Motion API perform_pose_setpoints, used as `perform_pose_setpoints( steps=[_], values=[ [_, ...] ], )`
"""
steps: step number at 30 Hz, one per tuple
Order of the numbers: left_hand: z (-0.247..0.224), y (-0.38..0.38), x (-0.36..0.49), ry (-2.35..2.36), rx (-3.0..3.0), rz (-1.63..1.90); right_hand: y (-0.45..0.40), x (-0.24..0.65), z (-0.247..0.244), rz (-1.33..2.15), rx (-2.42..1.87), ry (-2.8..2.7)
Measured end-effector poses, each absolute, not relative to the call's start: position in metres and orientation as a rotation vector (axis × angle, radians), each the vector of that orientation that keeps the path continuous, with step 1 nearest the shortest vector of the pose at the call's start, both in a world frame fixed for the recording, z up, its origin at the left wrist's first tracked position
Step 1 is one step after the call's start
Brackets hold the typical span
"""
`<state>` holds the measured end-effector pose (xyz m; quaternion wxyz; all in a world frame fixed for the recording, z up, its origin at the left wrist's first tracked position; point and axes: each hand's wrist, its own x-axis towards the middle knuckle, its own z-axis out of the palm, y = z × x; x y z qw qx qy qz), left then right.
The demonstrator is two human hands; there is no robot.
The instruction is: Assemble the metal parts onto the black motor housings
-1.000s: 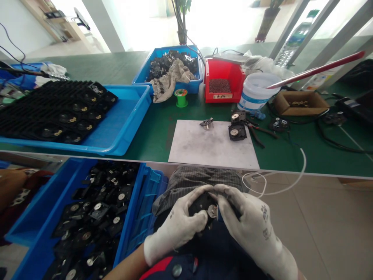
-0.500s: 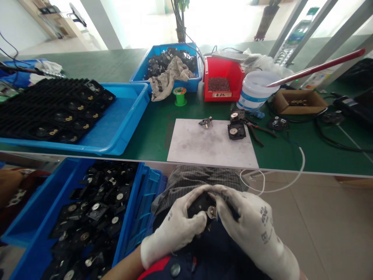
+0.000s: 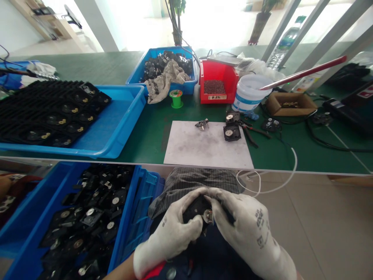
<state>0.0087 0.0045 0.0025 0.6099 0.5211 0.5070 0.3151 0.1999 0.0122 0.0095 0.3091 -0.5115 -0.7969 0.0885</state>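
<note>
Both hands wear white gloves and meet over my lap, below the table edge. My left hand (image 3: 180, 223) is closed round a small black mechanism (image 3: 196, 208), its thumb lying across the near side. A round silver metal part (image 3: 208, 215) shows at the mechanism's right side. My right hand (image 3: 239, 217) grips the same piece from the right, fingers bent over its top edge. The gloves hide much of the piece. Ahead on the table, a white sheet (image 3: 201, 149) carries two similar black units (image 3: 232, 132) and a small metal-and-black part (image 3: 202, 123).
Lower left, a blue crate (image 3: 135, 202) holds many black mechanisms. A blue tray (image 3: 125, 120) with stacked black panels stands on the table. Farther back are a blue bin (image 3: 136, 74), solder spool (image 3: 176, 100), red bin (image 3: 218, 97), white bucket (image 3: 247, 95), pliers (image 3: 252, 136) and cardboard box (image 3: 291, 105).
The whole view has shifted slightly, so the table's things sit a little farther left. Both hands keep their hold on the black mechanism, with the silver part turned slightly.
</note>
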Motion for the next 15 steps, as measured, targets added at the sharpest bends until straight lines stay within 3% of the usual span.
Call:
perform_pose_setpoints(
  steps=[15],
  values=[
    [0.0062, 0.0057, 0.0085, 1.187, 1.250, 0.712, 0.0100, 0.1991, 0.0104, 0.266, -1.330, -2.096]
  ],
)
